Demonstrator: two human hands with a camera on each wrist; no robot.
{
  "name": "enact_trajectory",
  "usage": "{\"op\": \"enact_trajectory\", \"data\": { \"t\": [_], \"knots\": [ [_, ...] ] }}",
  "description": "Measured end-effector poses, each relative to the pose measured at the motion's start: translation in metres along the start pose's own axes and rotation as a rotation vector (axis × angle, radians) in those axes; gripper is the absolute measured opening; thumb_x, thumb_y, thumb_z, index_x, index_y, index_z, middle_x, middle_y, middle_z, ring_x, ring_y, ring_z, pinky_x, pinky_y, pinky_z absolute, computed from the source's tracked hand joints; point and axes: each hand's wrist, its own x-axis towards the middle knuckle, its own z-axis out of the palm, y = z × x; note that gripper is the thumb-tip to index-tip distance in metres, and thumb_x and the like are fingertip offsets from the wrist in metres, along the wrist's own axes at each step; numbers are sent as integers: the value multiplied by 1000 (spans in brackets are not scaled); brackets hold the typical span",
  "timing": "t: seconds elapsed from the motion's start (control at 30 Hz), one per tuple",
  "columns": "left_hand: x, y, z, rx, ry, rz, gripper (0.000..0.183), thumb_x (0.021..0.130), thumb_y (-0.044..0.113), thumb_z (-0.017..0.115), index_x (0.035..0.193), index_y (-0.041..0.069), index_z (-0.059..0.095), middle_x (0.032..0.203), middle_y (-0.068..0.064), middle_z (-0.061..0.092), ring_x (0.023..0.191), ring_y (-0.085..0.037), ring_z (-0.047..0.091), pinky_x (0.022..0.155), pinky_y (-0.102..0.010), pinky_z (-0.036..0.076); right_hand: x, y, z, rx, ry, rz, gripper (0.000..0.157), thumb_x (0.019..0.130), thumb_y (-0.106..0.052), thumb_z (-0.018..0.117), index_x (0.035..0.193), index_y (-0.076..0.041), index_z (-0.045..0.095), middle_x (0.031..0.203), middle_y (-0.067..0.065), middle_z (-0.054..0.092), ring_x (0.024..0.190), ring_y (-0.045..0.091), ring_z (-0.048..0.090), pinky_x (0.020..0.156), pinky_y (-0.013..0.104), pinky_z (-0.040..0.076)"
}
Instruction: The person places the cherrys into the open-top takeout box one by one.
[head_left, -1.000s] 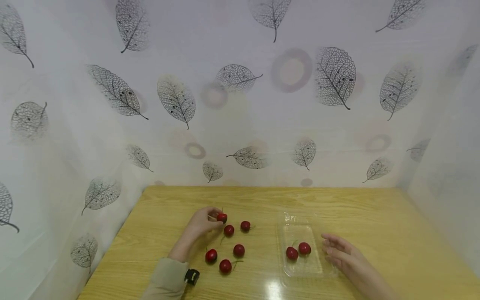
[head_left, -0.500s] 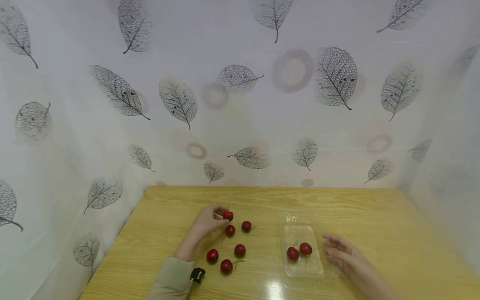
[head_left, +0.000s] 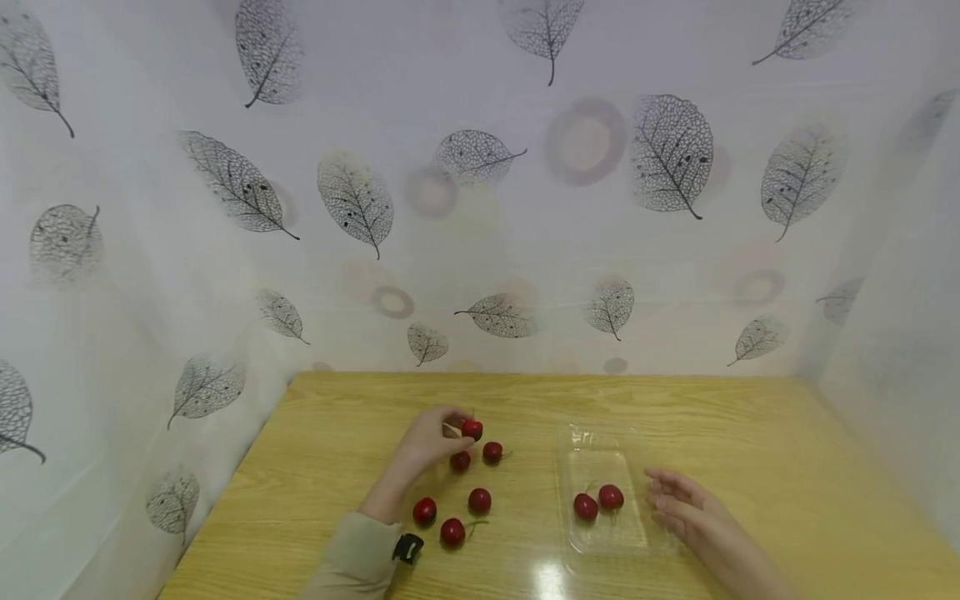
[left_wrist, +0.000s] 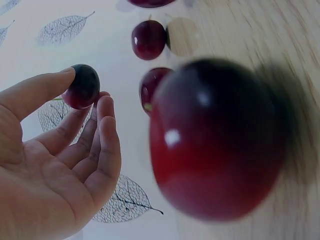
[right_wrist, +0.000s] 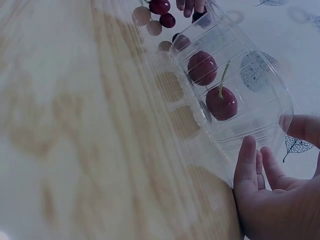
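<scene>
My left hand (head_left: pixel 426 440) pinches a red cherry (head_left: pixel 472 429) between thumb and fingertips, over the far part of the loose cherries. In the left wrist view, that cherry (left_wrist: pixel 82 89) shows a dark top, held at the thumb's tip, and a large blurred cherry (left_wrist: pixel 220 145) fills the foreground. At the clear plastic container (head_left: pixel 596 462), two cherries (head_left: pixel 611 497) lie inside, side by side. My right hand (head_left: pixel 693 512) is at the container's right side with fingers loosely extended. The right wrist view has its thumb and fingertips against or very near the container's end (right_wrist: pixel 270 120).
Several loose cherries (head_left: pixel 479 501) lie on the wooden table (head_left: pixel 712 417) left of the container. One cherry (head_left: pixel 460 462) is partly covered by my left hand. A white leaf-patterned sheet (head_left: pixel 525 250) stands behind the table and along both sides.
My left hand has carried the pinched cherry to the right and slightly away from me. The right hand and the container stay in place.
</scene>
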Motion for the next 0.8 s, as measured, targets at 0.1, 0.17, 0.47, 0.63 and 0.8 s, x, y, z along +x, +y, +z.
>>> {"op": "enact_trajectory", "data": {
  "t": [0.1,0.17,0.47,0.63,0.8],
  "knots": [
    [0,5,2,0,-17,16,37,88,9,84,123,4,72,115,-14,74,96,-22,70,82,-37,62,0,1,1,7,4,-14,62,111,-11,48,159,15,19,130,-21,58,119,-6,60,102,15,52],
    [0,8,5,-3,-29,24,37,88,9,83,123,4,72,116,-15,74,96,-22,69,82,-36,61,0,1,1,14,7,-20,59,111,-10,48,159,13,22,130,-21,59,119,-6,60,102,15,52],
    [3,16,19,-47,-88,22,36,92,10,80,126,4,70,119,-16,73,89,-19,68,63,-29,58,0,1,1,7,2,-39,60,111,-9,48,158,16,20,130,-21,59,119,-6,60,102,15,52],
    [6,20,26,-12,-100,75,33,92,12,81,122,4,72,116,-16,75,90,-19,70,64,-27,56,0,1,0,11,-2,-40,56,111,-9,48,158,12,26,130,-20,60,119,-5,61,102,15,52],
    [7,27,35,-17,-116,106,33,91,10,82,121,4,72,114,-15,76,94,-22,71,79,-31,59,0,1,1,-6,6,-23,65,111,-10,48,158,18,14,129,-21,59,119,-7,60,102,14,52]
  ]
}}
